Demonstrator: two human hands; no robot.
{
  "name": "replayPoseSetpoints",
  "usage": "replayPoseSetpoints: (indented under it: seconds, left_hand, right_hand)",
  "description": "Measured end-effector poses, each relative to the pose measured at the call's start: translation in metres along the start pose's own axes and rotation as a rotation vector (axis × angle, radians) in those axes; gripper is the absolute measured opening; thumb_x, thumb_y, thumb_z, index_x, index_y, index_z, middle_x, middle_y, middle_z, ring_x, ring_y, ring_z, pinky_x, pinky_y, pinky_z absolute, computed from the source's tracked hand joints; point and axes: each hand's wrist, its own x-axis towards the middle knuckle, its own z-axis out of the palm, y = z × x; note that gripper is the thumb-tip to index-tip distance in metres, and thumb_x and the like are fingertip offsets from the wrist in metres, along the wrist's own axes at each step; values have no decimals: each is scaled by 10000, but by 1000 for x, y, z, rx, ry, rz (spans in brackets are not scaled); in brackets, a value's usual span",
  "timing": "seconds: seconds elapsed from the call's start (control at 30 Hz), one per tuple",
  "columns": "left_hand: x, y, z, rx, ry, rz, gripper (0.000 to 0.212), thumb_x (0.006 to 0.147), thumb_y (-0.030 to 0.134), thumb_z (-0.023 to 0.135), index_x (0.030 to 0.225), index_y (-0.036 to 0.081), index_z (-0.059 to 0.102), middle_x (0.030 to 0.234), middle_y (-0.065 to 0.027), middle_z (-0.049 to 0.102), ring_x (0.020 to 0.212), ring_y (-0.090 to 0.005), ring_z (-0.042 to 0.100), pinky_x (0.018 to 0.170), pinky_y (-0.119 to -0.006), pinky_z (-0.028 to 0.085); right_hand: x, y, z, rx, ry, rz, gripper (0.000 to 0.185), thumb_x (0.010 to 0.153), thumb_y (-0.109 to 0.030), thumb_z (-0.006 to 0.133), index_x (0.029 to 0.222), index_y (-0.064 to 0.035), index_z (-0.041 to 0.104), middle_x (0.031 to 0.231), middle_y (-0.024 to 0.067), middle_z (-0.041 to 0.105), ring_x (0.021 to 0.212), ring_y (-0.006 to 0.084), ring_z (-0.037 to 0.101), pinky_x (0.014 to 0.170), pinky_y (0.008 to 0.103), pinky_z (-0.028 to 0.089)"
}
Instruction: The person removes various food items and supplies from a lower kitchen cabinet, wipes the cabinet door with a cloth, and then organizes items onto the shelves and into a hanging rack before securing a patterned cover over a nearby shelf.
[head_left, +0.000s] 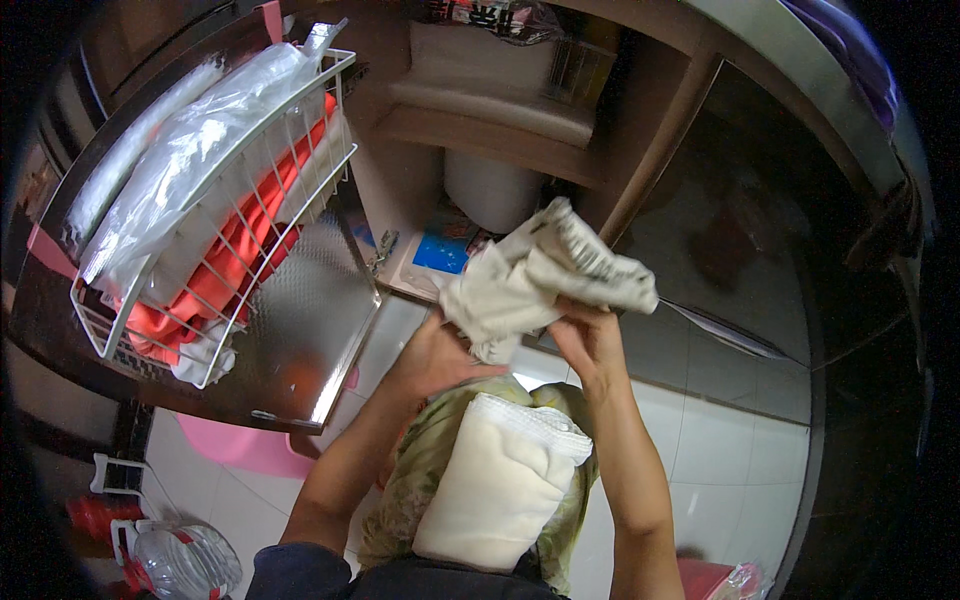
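Both hands hold up a crumpled cream cloth (510, 289) with a darker patterned edge, in front of a cabinet. My left hand (435, 356) is at its lower left side, the fingers partly behind the fabric. At the cloth's lower right, my right hand (589, 330) pinches it between thumb and fingers. A folded cream cloth (491, 487) with a white edge lies on my lap, over green patterned trousers (427, 450), below the hands and apart from them.
At the left, a white wire basket (206, 176) holds plastic-wrapped items and red fabric. The cabinet (495, 135) ahead has shelves with rolled material and a blue packet (441, 255). A pink plastic item (240, 446) and a large clear bottle (184, 559) are on the floor.
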Motion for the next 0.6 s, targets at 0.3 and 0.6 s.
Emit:
replayPoseSetpoints:
  seconds: [0.3,0.6]
  left_hand:
    - [13,8,28,40,-92,458,350,946,135,373,1277,22,382,1281,-121,453,1149,-226,478,980,-364,387]
    - [14,-5,78,-51,-18,384,291,947,115,374,1205,21,470,1198,-114,521,1089,-213,522,963,-367,411]
  right_hand:
    - [-47,-42,-5,99,170,32,481,908,-425,421,1179,-39,514,1141,96,571,1052,255,534,921,397,419]
    - [-96,-37,40,-992,344,-734,419,771,-162,672,1118,-31,478,1250,141,436,1104,224,452,935,329,367]
